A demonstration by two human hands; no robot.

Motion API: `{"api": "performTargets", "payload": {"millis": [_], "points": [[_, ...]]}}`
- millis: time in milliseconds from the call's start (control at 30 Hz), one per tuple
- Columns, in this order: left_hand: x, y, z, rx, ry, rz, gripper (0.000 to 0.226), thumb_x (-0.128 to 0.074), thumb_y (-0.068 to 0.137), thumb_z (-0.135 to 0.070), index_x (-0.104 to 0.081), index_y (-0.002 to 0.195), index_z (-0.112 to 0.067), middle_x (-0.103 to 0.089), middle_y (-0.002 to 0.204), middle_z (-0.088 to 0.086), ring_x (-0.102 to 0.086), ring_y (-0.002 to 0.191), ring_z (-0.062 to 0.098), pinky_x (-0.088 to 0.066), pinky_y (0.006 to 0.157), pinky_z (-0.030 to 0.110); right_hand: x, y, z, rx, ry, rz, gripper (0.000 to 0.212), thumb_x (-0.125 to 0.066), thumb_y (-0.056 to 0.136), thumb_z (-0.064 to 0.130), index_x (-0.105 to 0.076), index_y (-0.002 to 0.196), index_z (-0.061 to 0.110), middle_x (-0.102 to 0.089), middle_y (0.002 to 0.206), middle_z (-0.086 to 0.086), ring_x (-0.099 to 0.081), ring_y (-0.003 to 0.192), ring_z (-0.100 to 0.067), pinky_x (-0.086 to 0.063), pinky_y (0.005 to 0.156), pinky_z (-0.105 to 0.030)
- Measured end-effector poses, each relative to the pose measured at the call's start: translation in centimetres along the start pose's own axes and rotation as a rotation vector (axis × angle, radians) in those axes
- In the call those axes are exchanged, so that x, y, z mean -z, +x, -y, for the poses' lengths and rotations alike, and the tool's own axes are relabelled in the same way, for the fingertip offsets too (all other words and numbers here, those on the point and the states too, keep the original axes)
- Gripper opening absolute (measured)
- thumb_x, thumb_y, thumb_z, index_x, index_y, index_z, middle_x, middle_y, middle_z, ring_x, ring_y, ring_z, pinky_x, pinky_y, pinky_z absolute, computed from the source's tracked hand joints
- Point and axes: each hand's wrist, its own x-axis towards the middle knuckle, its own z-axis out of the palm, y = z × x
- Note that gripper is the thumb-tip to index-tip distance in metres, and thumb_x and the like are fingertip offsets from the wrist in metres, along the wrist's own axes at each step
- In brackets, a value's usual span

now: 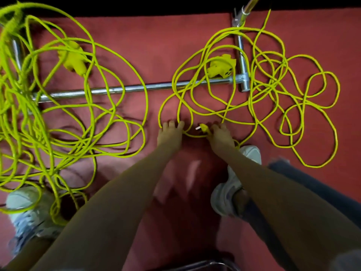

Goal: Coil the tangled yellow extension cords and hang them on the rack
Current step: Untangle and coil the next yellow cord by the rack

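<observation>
Two tangled yellow extension cords lie on the red carpet [156,45], the left cord [68,106] in a big heap and the right cord [273,94] spread in loops. Both cross the chrome rack base [136,88]. I see the right hand [220,138] with fingers curled, pinching the plug [203,128] of the right cord. The left hand [170,134] is near it, fingers nearly straight, tips touching a loop of the same cord. One white sneaker [252,153] stands just beside the right wrist.
</observation>
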Motion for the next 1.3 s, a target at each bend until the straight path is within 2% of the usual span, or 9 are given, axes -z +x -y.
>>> {"api": "performTargets", "payload": {"millis": [167, 300, 533, 767, 867, 967, 1033, 1133, 1300], "points": [[2.6, -0.4, 0.9, -0.002, 0.026, -0.070, 0.043, -0.030, 0.101, -0.013, -0.036, 0.143, -0.017, -0.041, 0.140, 0.015, -0.038, 0.131, 0.035, -0.036, 0.103, 0.047, 1.7, -0.2, 3.2, 0.006, 0.389, -0.129, 0.023, -0.057, 0.091, 0.018, -0.058, 0.112, 0.008, -0.065, 0.097, -0.018, -0.061, 0.090, -0.036, -0.047, 0.078, -0.041], [6.2, -2.6, 2.3, -0.012, -0.172, -0.165, 0.045, -0.040, 0.098, -0.012, -0.042, 0.143, -0.016, -0.047, 0.132, 0.015, -0.043, 0.126, 0.034, -0.037, 0.101, 0.042, 4.9, -1.8, 8.2, 0.011, 0.757, -0.070, 0.019, -0.057, 0.091, 0.008, -0.056, 0.109, 0.000, -0.057, 0.072, 0.004, -0.057, 0.059, -0.014, -0.048, 0.059, -0.031], [17.2, -10.0, 2.9, -0.090, -0.491, -0.229, 0.046, -0.056, 0.087, 0.003, -0.056, 0.133, -0.006, -0.054, 0.133, 0.019, -0.049, 0.125, 0.032, -0.030, 0.102, 0.027, 14.3, -8.9, 17.0, 0.191, 0.997, -0.066, 0.019, -0.066, 0.087, 0.013, -0.053, 0.080, 0.024, -0.050, 0.075, -0.007, -0.046, 0.059, -0.014, -0.041, 0.058, -0.030], [27.2, -20.3, 2.0, -0.208, -1.030, -0.354, 0.062, -0.076, 0.079, -0.003, -0.047, 0.132, -0.013, -0.054, 0.120, 0.007, -0.051, 0.114, 0.016, -0.042, 0.099, 0.026, 24.8, -19.5, 22.6, 0.359, 1.397, 0.061, 0.011, -0.061, 0.089, 0.005, -0.053, 0.090, 0.012, -0.055, 0.078, -0.004, -0.057, 0.061, -0.007, -0.054, 0.064, -0.023], [29.9, -24.4, 2.6, -0.297, -1.120, -0.444, 0.043, -0.072, 0.083, -0.004, -0.051, 0.118, -0.018, -0.061, 0.103, 0.000, -0.059, 0.096, 0.003, -0.049, 0.089, 0.021, 26.9, -23.5, 24.2, 0.440, 1.552, 0.109, 0.042, -0.059, 0.088, -0.005, -0.037, 0.115, 0.017, -0.054, 0.079, -0.006, -0.060, 0.060, -0.011, -0.058, 0.065, -0.030], [31.4, -27.7, 3.5, -0.301, -1.042, -0.534, 0.020, -0.067, 0.089, -0.008, -0.056, 0.098, -0.021, -0.067, 0.089, -0.001, -0.067, 0.086, 0.013, -0.052, 0.084, 0.032, 27.8, -26.0, 25.0, 0.530, 1.546, 0.116, 0.056, -0.057, 0.087, -0.010, -0.034, 0.124, 0.026, -0.052, 0.089, -0.009, -0.061, 0.070, -0.013, -0.059, 0.069, -0.032], [31.8, -29.0, 3.9, -0.279, -0.999, -0.627, 0.012, -0.068, 0.089, -0.017, -0.057, 0.086, -0.020, -0.068, 0.080, 0.004, -0.067, 0.077, 0.026, -0.053, 0.076, 0.036, 28.1, -26.6, 24.9, 0.547, 1.554, 0.103, 0.043, -0.057, 0.088, -0.007, -0.040, 0.121, 0.016, -0.051, 0.092, -0.010, -0.060, 0.074, -0.012, -0.059, 0.075, -0.033], [32.1, -30.2, 3.8, -0.277, -1.175, -0.753, 0.009, -0.064, 0.091, -0.013, -0.058, 0.084, -0.015, -0.064, 0.071, 0.000, -0.061, 0.065, 0.013, -0.055, 0.060, 0.024, 27.6, -26.2, 24.0, 0.532, 1.558, 0.094, 0.021, -0.059, 0.090, 0.000, -0.050, 0.108, 0.005, -0.047, 0.108, -0.016, -0.059, 0.091, -0.015, -0.058, 0.080, -0.031], [30.4, -28.7, 5.4, -0.306, -1.461, -0.587, 0.024, -0.063, 0.088, -0.002, -0.058, 0.105, -0.018, -0.072, 0.090, 0.002, -0.067, 0.082, 0.015, -0.054, 0.081, 0.029, 24.9, -23.7, 22.3, 0.424, 1.414, -0.130, 0.026, -0.064, 0.085, 0.000, -0.050, 0.107, 0.005, -0.049, 0.110, -0.016, -0.064, 0.078, -0.010, -0.058, 0.075, -0.027]]}}
